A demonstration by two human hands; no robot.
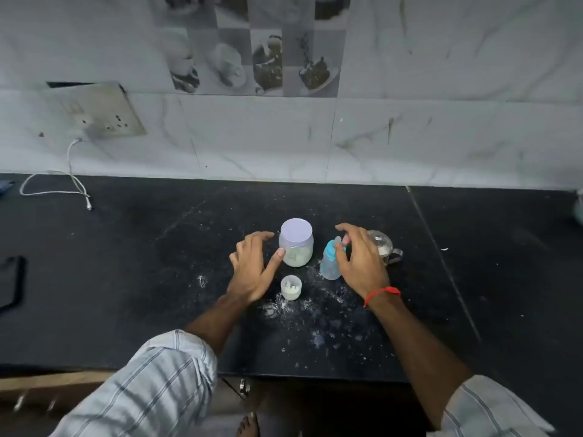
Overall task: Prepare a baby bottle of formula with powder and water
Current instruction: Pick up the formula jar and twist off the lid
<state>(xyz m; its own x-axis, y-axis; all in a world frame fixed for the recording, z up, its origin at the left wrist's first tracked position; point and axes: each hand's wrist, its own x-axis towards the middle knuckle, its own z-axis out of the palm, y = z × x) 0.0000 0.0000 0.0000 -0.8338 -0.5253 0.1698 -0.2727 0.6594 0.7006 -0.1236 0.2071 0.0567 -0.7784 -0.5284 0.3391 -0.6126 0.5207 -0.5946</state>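
A clear jar of white powder (296, 247) with a pale lilac lid stands mid-counter. My left hand (254, 266) is spread beside it, thumb tip touching the jar's lower left wall, fingers straight. A small baby bottle (329, 263) with a blue collar and teat stands to the jar's right. My right hand (359, 260) hovers spread just right of the bottle, thumb close to its collar, holding nothing. A small white cap or cup (291, 287) sits in front of the jar. A steel lidded pot (383, 244) is partly hidden behind my right hand.
White powder is spilled on the black counter (157, 279) around and in front of the cup. A white charging cable (56, 187) lies at the back left below a wall socket (97, 111). A dark flat object (11, 282) sits at the left edge.
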